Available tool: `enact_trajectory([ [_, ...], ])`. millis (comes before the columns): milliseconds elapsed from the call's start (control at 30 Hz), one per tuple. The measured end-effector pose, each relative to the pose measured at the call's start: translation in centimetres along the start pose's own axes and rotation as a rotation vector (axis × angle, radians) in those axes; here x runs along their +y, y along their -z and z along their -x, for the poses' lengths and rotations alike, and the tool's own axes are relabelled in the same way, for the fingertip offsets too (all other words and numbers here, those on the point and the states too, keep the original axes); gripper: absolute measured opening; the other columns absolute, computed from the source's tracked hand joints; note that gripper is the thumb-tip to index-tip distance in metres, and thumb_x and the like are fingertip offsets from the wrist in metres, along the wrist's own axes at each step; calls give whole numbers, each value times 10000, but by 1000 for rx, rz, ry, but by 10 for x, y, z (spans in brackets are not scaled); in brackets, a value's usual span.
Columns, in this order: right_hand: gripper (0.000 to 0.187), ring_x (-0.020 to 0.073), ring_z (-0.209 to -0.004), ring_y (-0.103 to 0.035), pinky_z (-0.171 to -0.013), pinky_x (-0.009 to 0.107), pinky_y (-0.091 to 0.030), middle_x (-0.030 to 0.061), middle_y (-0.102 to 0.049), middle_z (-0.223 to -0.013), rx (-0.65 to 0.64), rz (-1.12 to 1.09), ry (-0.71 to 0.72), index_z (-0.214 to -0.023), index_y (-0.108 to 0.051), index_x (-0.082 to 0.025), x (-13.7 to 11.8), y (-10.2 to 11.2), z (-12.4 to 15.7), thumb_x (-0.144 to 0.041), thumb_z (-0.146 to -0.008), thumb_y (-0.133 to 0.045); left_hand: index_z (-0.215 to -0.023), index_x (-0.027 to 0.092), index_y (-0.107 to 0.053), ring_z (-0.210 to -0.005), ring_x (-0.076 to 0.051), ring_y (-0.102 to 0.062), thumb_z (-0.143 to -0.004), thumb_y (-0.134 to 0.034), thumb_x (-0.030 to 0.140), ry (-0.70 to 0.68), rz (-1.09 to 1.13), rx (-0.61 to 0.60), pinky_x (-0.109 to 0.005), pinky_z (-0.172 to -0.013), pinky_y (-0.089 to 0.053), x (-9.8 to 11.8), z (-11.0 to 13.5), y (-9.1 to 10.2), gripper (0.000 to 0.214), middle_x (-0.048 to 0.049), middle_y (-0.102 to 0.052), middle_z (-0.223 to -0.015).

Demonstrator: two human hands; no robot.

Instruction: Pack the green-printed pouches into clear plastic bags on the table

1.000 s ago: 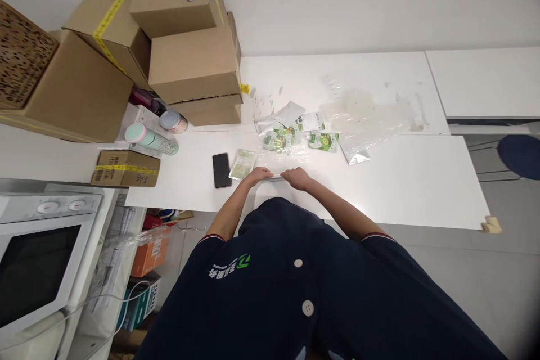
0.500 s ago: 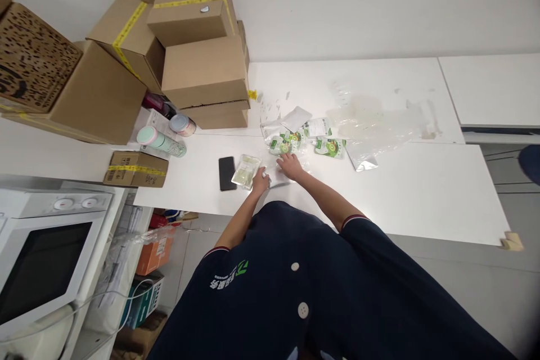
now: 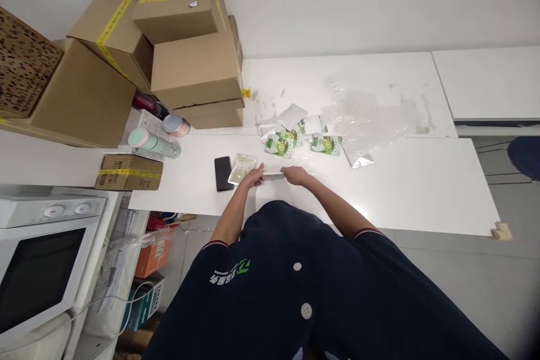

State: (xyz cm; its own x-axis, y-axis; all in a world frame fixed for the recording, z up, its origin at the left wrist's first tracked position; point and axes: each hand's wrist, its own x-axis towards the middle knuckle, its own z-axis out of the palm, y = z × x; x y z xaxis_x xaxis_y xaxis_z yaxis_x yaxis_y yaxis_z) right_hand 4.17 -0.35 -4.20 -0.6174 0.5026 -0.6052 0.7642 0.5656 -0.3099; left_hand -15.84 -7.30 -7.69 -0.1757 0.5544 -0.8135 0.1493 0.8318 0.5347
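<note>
Between my two hands a thin, flat white packet [image 3: 274,174] is held nearly edge-on, just above the front part of the table. My left hand [image 3: 253,176] pinches its left end, thumb on top. At the right end, my right hand [image 3: 295,175] has its fingers closed on it. A clear packet with pale green contents [image 3: 243,169] lies beside my left hand, next to a black phone [image 3: 223,173]. Beyond my hands are green-and-white pouches with a fruit print [image 3: 278,145], another such pouch [image 3: 325,144] and a plain silvery-white pouch [image 3: 292,116].
Cardboard boxes [image 3: 196,64] are stacked at the back left, with a mint bottle [image 3: 154,143] and a small jar [image 3: 176,125] in front. Crumpled clear plastic film [image 3: 371,124] spreads over the white table [image 3: 422,191]. A microwave [image 3: 46,259] stands at the lower left.
The flat white packet has been lifted from the table and tilted up between both hands. My left hand has moved off the pale green packet's edge; the view has shifted slightly.
</note>
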Motion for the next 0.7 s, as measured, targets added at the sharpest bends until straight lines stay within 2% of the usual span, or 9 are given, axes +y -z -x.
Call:
enact_trajectory([
  [67, 343, 282, -1067, -624, -816, 377, -482, 128, -652, -1216, -37, -25, -30, -1208, -605, -227, 6, 13, -11, -207, -906, -445, -1007, 132, -602, -465, -114, -491, -850, -228, 789, 36, 79, -29, -236, -452, -340, 0, 3, 2, 772, -63, -603, -662],
  [167, 298, 285, -1080, -618, -812, 376, -492, 130, -643, -1236, -65, -31, -94, -1158, -640, -217, 12, 25, -29, -236, -888, -514, -1048, 133, -579, -545, -146, -558, -835, -201, 808, 10, 12, -25, -259, -502, -389, 2, 8, -1, 803, -102, -641, -773],
  [233, 285, 296, -1062, -623, -810, 398, -492, 147, -646, -1218, -66, -27, -159, -1137, -653, -200, 13, 27, -38, -252, -876, -552, -1066, 129, -588, -691, -202, -619, -869, -293, 748, -83, -168, 101, -297, -596, -443, 5, 11, -6, 713, -144, -658, -896],
  [333, 308, 313, -1050, -616, -826, 437, -477, 172, -653, -1172, -34, -15, -251, -1155, -644, -174, 9, 24, -46, -265, -869, -577, -1167, 155, -580, -1000, -273, -600, -923, -458, 520, -354, -493, 391, -362, -819, -457, 13, 10, -18, 455, -174, -608, -1142],
  [367, 329, 324, -1083, -594, -852, 456, -462, 181, -640, -1189, -12, -10, -276, -1181, -629, -168, 8, 22, -47, -266, -872, -576, -1197, 172, -575, -1082, -284, -564, -923, -496, 429, -451, -590, 439, -379, -883, -438, 17, 8, -22, 384, -168, -580, -1203],
  [433, 370, 350, -1169, -522, -919, 505, -411, 199, -586, -1264, 87, 20, -310, -1229, -593, -161, 5, 16, -44, -273, -878, -574, -1238, 210, -568, -1197, -302, -485, -892, -553, 295, -615, -750, 400, -411, -964, -399, 27, 2, -31, 357, -146, -536, -1289],
  [500, 385, 369, -1209, -460, -959, 530, -362, 215, -530, -1314, 246, 71, -310, -1236, -574, -152, 3, 9, -36, -286, -875, -586, -1262, 241, -557, -1256, -323, -427, -840, -622, 255, -695, -853, 285, -447, -992, -379, 38, -5, -38, 427, -125, -516, -1340],
  [600, 315, 358, -1182, -457, -942, 481, -370, 218, -527, -1271, 443, 107, -231, -1174, -584, -144, 4, -8, -14, -297, -901, -546, -1256, 218, -546, -1251, -361, -432, -774, -710, 332, -610, -938, 237, -492, -981, -374, 50, -9, -50, 522, -157, -533, -1327],
  [700, 300, 307, -1106, -528, -864, 392, -422, 191, -554, -1201, 449, -45, -269, -1154, -567, -162, 7, -36, 15, -344, -960, -428, -1234, 158, -535, -1164, -370, -536, -759, -695, 495, -403, -945, 236, -469, -921, -411, 44, -4, -61, 604, -209, -592, -1232],
])
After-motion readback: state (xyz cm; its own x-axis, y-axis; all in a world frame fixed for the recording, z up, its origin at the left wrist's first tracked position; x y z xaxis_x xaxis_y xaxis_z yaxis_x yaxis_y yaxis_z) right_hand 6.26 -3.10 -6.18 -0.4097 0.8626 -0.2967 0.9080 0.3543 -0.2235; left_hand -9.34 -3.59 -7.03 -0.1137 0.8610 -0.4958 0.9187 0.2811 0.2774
